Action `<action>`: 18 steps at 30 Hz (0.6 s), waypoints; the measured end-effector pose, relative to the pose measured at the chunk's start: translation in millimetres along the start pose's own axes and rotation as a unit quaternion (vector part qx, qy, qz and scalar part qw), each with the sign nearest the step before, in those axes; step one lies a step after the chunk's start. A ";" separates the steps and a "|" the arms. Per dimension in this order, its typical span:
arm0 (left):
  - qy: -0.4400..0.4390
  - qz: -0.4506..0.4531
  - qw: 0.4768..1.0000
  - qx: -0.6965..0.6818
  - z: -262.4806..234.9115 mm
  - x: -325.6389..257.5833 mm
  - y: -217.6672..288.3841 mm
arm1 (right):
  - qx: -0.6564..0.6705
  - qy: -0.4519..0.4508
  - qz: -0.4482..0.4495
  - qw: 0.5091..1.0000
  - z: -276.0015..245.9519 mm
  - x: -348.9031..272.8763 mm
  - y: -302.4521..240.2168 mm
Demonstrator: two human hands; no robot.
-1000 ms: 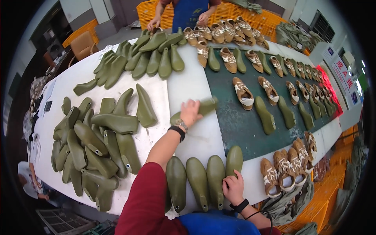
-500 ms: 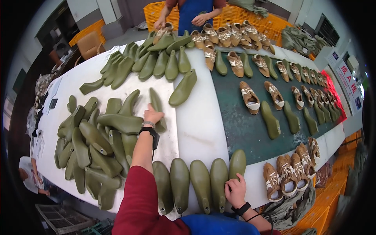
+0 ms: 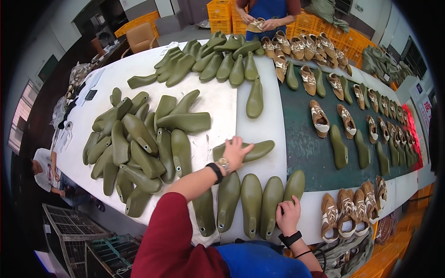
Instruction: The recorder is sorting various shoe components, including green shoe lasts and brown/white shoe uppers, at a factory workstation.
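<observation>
Fingers [image 3: 242, 147] of the left hand [image 3: 235, 154] now lie spread flat on an olive shoe last [image 3: 259, 149] lying crosswise above the near-edge row of lasts [image 3: 252, 201]; half a second ago that hand was at the heaped lasts [image 3: 139, 148] leftward. Right hand [image 3: 288, 215] rests, fingers curled, on the row's end last [image 3: 294, 186] near the tabletop [image 3: 259, 125] edge.

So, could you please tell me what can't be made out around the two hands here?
- Left hand: its palm covers the middle of a green last; grip unclear, head view.
- Right hand: fingertips touch a last in the near row; grip unclear.
- Pile of lasts: the lower ones are buried by the upper ones.
</observation>
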State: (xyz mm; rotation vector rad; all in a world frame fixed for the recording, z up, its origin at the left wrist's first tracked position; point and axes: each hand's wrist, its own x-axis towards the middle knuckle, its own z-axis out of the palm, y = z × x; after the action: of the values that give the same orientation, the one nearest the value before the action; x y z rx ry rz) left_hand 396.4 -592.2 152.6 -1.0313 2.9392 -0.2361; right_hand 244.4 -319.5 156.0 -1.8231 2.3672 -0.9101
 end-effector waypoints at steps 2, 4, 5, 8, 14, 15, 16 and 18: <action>-0.051 0.005 0.999 -0.007 -10.5 17.3 16.7 | 0.001 -0.003 0.000 1.000 -0.3 -1.5 -0.6; -0.075 0.010 0.997 0.027 -25.9 27.8 26.8 | 0.000 -0.003 -0.001 1.000 -1.4 -1.8 -0.2; -0.101 0.016 0.993 0.061 -30.7 30.4 26.4 | 0.000 -0.003 -0.001 1.000 -1.4 -1.4 -0.2; -0.221 -0.016 0.968 -0.120 -22.6 32.3 1.7 | 0.006 -0.002 -0.005 1.000 0.5 -1.0 -1.0; -0.105 0.016 0.985 -0.139 -8.5 24.4 4.6 | 0.002 -0.002 -0.010 1.000 -1.1 1.5 -2.5; -0.058 -0.008 0.981 -0.183 -4.6 33.8 13.1 | -0.004 -0.005 -0.007 1.000 -1.3 1.1 -1.0; -0.009 -0.037 0.974 -0.224 -0.5 43.5 18.8 | -0.003 -0.008 -0.010 1.000 0.3 2.1 -2.1; -0.003 -0.091 0.950 -0.300 12.7 63.2 36.6 | -0.003 -0.017 -0.007 1.000 1.4 2.7 -1.5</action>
State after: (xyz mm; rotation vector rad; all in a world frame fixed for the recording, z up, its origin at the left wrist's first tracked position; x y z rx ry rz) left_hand 325.2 -605.1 136.7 -1.3445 2.9653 0.7057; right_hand 245.4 -322.7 156.4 -1.8432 2.3431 -0.8663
